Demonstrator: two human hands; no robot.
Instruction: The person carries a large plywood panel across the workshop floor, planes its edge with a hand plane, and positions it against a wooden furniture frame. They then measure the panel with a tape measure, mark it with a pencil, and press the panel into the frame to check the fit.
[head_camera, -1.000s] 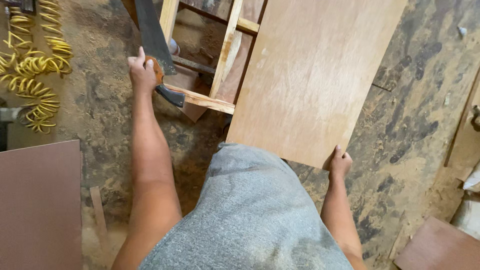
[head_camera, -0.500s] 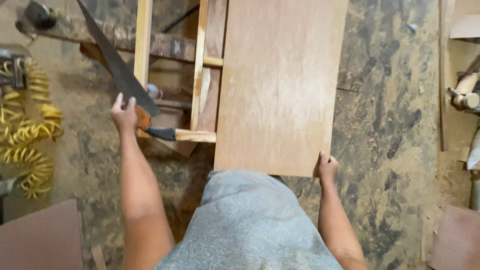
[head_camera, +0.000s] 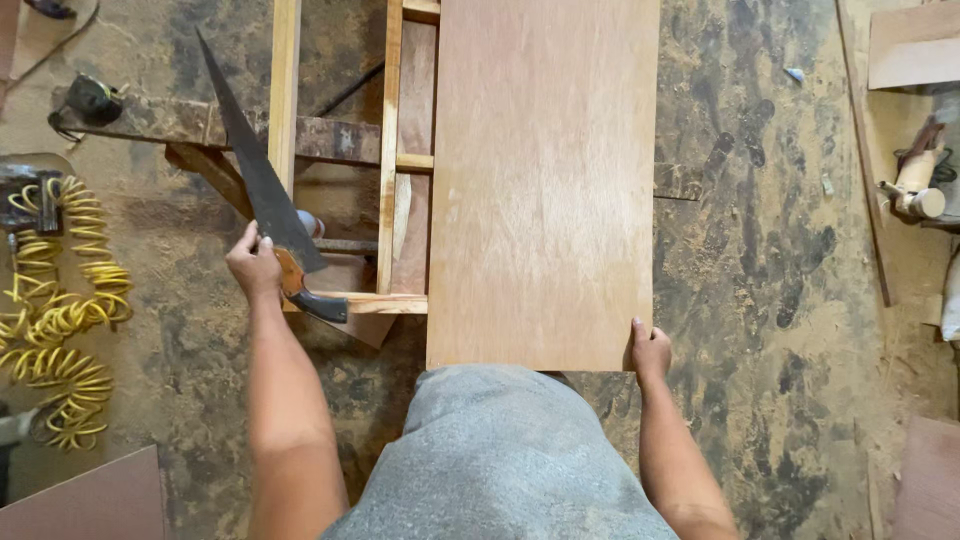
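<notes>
One plywood board (head_camera: 545, 185), long and pale brown, lying flat across one wooden frame (head_camera: 388, 160) and running straight away from the body. Right hand (head_camera: 650, 352) closed on the board's near right corner, fingers over the top face, thumb side hidden under the edge. Left hand (head_camera: 254, 264) well to the left of the board, wrapped around the handle end of one handsaw (head_camera: 262, 195); dark blade slanting up and away from the board, tip pointing toward the far left, the brown-and-black handle poking out below the fist toward the frame's near crossbar. Both hands clamped, then, each on its own thing and well apart from one another.

Frame left of the board and partly under it: two upright pale rails counted, plus short cross pieces (lower parts hidden by the board). One dark weathered beam (head_camera: 190, 122) crossing behind the saw, farther left of the board. One coiled yellow air hose (head_camera: 55, 320) far left of the board, on the dusty floor. One tape measure (head_camera: 92, 100) resting at the beam's left end. Grey cloth of the person's garment (head_camera: 500, 460) just below the board's near edge.
</notes>
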